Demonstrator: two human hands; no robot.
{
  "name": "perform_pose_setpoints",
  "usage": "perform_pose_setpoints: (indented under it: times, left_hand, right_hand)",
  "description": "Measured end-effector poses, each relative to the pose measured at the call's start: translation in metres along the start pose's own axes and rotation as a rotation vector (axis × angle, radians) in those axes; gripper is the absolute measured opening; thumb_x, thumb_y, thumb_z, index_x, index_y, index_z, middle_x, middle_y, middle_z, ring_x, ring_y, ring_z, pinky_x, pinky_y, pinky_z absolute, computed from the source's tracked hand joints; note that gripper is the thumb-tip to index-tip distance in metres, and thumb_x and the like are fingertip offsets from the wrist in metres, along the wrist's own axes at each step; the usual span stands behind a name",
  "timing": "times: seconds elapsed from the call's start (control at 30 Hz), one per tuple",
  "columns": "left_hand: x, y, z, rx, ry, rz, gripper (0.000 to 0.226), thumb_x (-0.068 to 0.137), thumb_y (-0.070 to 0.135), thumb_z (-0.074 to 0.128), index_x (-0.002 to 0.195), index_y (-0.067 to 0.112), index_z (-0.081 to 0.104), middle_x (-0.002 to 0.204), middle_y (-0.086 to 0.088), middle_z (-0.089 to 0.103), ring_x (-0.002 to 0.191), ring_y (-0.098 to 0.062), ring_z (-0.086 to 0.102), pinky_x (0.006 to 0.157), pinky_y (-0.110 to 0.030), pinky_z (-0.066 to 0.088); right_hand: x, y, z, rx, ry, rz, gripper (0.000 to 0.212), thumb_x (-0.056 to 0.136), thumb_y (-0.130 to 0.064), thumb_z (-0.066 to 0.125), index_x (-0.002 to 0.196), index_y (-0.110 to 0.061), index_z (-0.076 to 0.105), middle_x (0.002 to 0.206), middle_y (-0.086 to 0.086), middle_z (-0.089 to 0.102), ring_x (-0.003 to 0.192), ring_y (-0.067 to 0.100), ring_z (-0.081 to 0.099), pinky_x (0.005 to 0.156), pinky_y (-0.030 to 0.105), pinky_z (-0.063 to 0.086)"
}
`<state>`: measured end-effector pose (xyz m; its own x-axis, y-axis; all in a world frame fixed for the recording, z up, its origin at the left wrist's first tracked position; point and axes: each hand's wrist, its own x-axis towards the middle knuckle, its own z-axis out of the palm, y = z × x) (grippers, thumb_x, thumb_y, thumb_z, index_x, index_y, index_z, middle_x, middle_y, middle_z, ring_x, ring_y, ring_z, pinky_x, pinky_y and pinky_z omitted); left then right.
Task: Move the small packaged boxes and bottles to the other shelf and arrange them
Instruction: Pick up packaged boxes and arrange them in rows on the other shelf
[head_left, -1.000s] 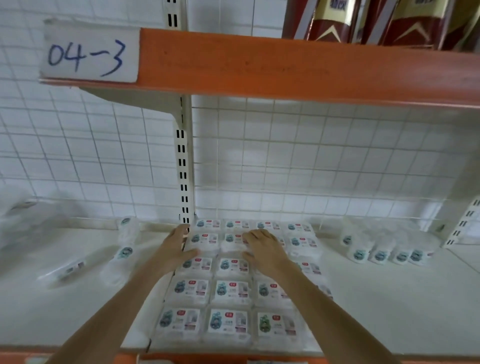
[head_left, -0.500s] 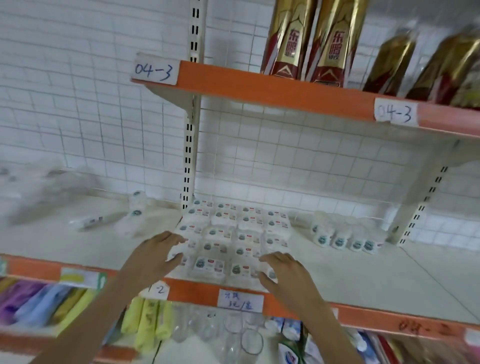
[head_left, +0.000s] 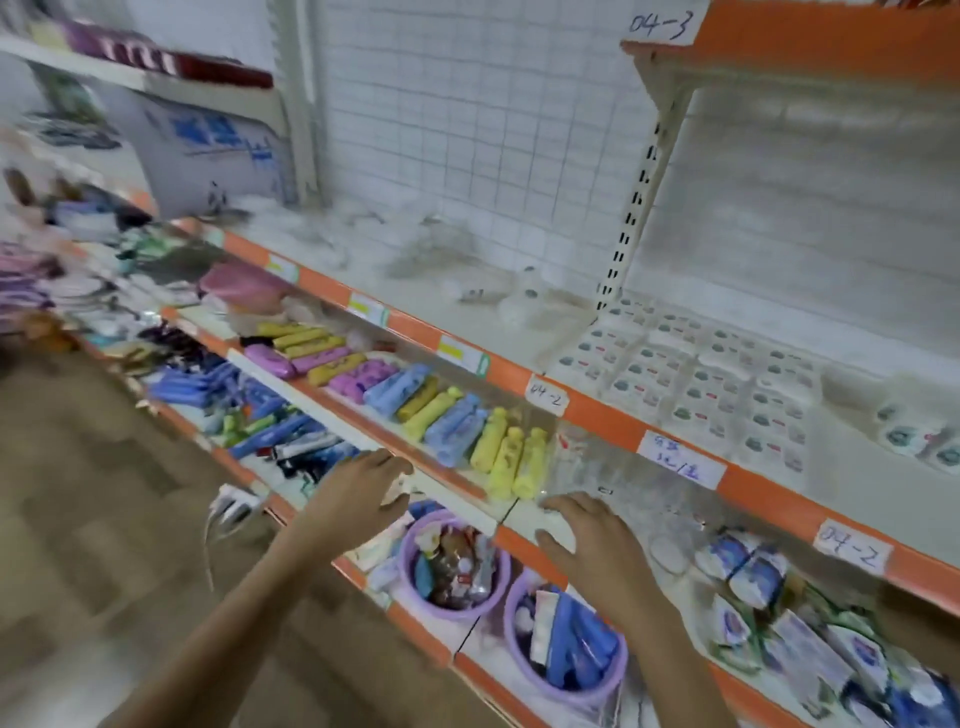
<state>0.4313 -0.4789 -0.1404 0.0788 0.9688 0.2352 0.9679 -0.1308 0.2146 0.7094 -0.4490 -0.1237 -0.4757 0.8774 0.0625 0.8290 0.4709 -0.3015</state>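
left hand (head_left: 358, 488), right hand (head_left: 587, 535) spread, empty | boxes (head_left: 696, 384) on orange-edged shelf (head_left: 613, 415) (white grid backing)

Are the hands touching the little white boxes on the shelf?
Apart. The head view shows the left hand and right hand down by the lower shelves, with the orange shelf edge between them and the small packaged boxes.
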Motion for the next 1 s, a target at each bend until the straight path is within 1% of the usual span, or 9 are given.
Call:
perform_pose_setpoints:
  times: [0.03, 0.1, 0.23, 0.37, 0.53, 0.67, 0.83, 0.93, 1.0]
  left_hand:
    - [-0.01, -0.012, -0.006, 0.011, 0.003, -0.051, 0.036, 0.088, 0.031, 0.054, 0.123, 0.021, 0.055, 0.123, 0.001, 0.057, 0.109, -0.019, 0.056, 0.083, -0.029, 0.045]
    - [-0.028, -0.038, -0.018, 0.023, 0.01, -0.14, 0.038, 0.089, 0.032, 0.052, 0.126, 0.022, 0.052, 0.128, 0.003, 0.054, 0.114, -0.017, 0.052, 0.086, -0.027, 0.042]
    - [-0.056, -0.098, -0.042, 0.004, 0.072, -0.264, 0.032, 0.085, 0.029, 0.059, 0.116, 0.021, 0.059, 0.117, 0.001, 0.06, 0.102, -0.02, 0.059, 0.08, -0.029, 0.045]
    - [-0.058, -0.159, -0.063, 0.028, 0.127, -0.331, 0.03, 0.081, 0.029, 0.061, 0.11, 0.02, 0.063, 0.107, -0.001, 0.064, 0.092, -0.023, 0.062, 0.075, -0.031, 0.047]
    - [-0.026, -0.238, -0.089, 0.036, 0.159, -0.331, 0.031, 0.084, 0.027, 0.06, 0.114, 0.017, 0.062, 0.111, -0.002, 0.062, 0.096, -0.021, 0.061, 0.078, -0.03, 0.047]
    - [0.013, -0.299, -0.104, 0.043, 0.157, -0.287, 0.032, 0.087, 0.028, 0.057, 0.118, 0.02, 0.058, 0.117, 0.002, 0.06, 0.102, -0.016, 0.058, 0.08, -0.025, 0.044]
    - [0.068, -0.353, -0.117, 0.012, 0.122, -0.228, 0.034, 0.09, 0.028, 0.053, 0.124, 0.021, 0.054, 0.123, 0.002, 0.055, 0.106, -0.014, 0.055, 0.076, -0.021, 0.04]
    - [0.103, -0.378, -0.119, -0.029, 0.131, -0.177, 0.034, 0.089, 0.028, 0.055, 0.123, 0.024, 0.054, 0.123, 0.006, 0.054, 0.109, -0.012, 0.054, 0.081, -0.021, 0.041]
    - [0.13, -0.396, -0.12, -0.037, 0.135, -0.151, 0.033, 0.089, 0.029, 0.056, 0.121, 0.024, 0.055, 0.122, 0.006, 0.055, 0.108, -0.013, 0.053, 0.08, -0.021, 0.042]
  right_hand:
    - [0.008, -0.013, 0.005, 0.003, -0.016, -0.034, 0.046, 0.092, -0.049, 0.037, 0.13, -0.026, 0.048, 0.131, -0.008, 0.049, 0.121, 0.014, 0.044, 0.097, 0.029, 0.038]
    - [0.024, -0.037, 0.015, 0.004, -0.036, -0.103, 0.042, 0.094, -0.041, 0.044, 0.134, -0.026, 0.043, 0.131, -0.007, 0.048, 0.121, 0.014, 0.043, 0.097, 0.028, 0.038]
    - [0.065, -0.087, 0.031, 0.044, -0.066, -0.205, 0.042, 0.094, -0.039, 0.046, 0.134, -0.026, 0.043, 0.131, -0.007, 0.047, 0.121, 0.013, 0.043, 0.096, 0.027, 0.038]
    - [0.122, -0.136, 0.044, 0.048, -0.058, -0.283, 0.044, 0.094, -0.041, 0.045, 0.136, -0.026, 0.042, 0.134, -0.009, 0.045, 0.124, 0.011, 0.043, 0.096, 0.026, 0.038]
    - [0.202, -0.192, 0.056, 0.076, -0.017, -0.302, 0.042, 0.093, -0.039, 0.047, 0.133, -0.025, 0.046, 0.13, -0.009, 0.049, 0.12, 0.01, 0.045, 0.095, 0.025, 0.039]
    - [0.261, -0.224, 0.062, 0.085, 0.032, -0.253, 0.042, 0.093, -0.037, 0.048, 0.132, -0.022, 0.047, 0.13, -0.008, 0.051, 0.12, 0.01, 0.046, 0.095, 0.024, 0.039]
    - [0.314, -0.241, 0.064, 0.079, 0.072, -0.205, 0.039, 0.09, -0.034, 0.053, 0.126, -0.02, 0.054, 0.127, -0.005, 0.055, 0.119, 0.015, 0.05, 0.096, 0.026, 0.041]
    - [0.345, -0.242, 0.057, 0.056, 0.077, -0.172, 0.043, 0.091, -0.035, 0.051, 0.132, -0.023, 0.048, 0.134, -0.008, 0.048, 0.124, 0.011, 0.044, 0.099, 0.024, 0.036]
    - [0.368, -0.242, 0.051, 0.057, 0.1, -0.162, 0.041, 0.092, -0.035, 0.051, 0.131, -0.024, 0.048, 0.131, -0.008, 0.048, 0.123, 0.012, 0.044, 0.098, 0.023, 0.036]
